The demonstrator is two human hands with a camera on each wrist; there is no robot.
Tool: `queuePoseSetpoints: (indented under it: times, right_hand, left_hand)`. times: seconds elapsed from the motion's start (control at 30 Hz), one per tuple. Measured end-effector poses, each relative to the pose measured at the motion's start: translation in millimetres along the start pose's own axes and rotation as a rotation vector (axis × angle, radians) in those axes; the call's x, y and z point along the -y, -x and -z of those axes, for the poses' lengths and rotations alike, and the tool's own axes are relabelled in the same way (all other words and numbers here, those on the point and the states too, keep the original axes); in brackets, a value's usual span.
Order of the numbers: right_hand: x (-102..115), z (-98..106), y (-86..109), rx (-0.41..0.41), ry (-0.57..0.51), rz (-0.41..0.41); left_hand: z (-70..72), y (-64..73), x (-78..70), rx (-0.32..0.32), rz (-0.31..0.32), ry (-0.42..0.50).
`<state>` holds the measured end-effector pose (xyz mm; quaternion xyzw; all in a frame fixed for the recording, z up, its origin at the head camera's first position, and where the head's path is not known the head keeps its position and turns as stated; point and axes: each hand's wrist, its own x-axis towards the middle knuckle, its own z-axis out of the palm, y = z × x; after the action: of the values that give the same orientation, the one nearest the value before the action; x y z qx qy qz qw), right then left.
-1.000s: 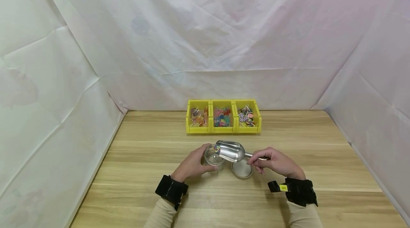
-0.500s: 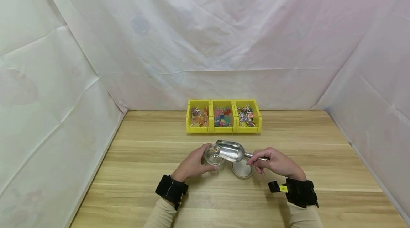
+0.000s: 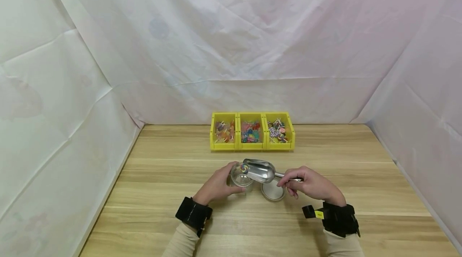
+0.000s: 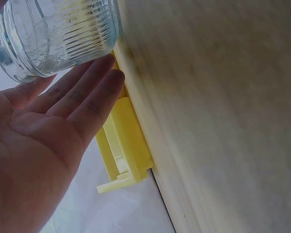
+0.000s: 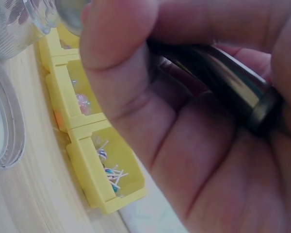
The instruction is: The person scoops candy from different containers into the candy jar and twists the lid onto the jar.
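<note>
Pointing left, the long metal scoop [image 3: 262, 171] has its tip over the glass jar [image 3: 240, 182] (a swirly candy [image 3: 244, 168] is there too). The right hand [image 3: 313, 184] pinches the scoop; the left hand [image 3: 215, 186] holds the jar.

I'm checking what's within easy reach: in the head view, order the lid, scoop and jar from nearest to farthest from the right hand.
1. Scoop: gripped in the right hand.
2. Lid: on the table, left of that hand.
3. Jar: farther left, at the left hand.
</note>
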<state>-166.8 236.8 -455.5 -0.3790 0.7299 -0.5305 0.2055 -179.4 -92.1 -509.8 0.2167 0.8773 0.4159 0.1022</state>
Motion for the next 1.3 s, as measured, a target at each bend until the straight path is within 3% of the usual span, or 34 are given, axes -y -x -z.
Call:
queuePoseSetpoints:
  times: [0.53,0.77,1.3]
  right_hand:
    - [14.6,-7.2,-0.1,-0.061,0.108,-0.087]
    - [18.7,-9.2,0.2,-0.068,0.121,-0.127]
    - [17.3,-7.9,1.0,-0.068,0.124,-0.125]
  left_hand:
    - [0.5,-0.3,0.1,-0.004,-0.022,-0.011]
    - [0.8,1.1,-1.4,-0.001,-0.004,-0.016]
    - [-0.8,1.3,0.7,0.002,0.002,-0.026]
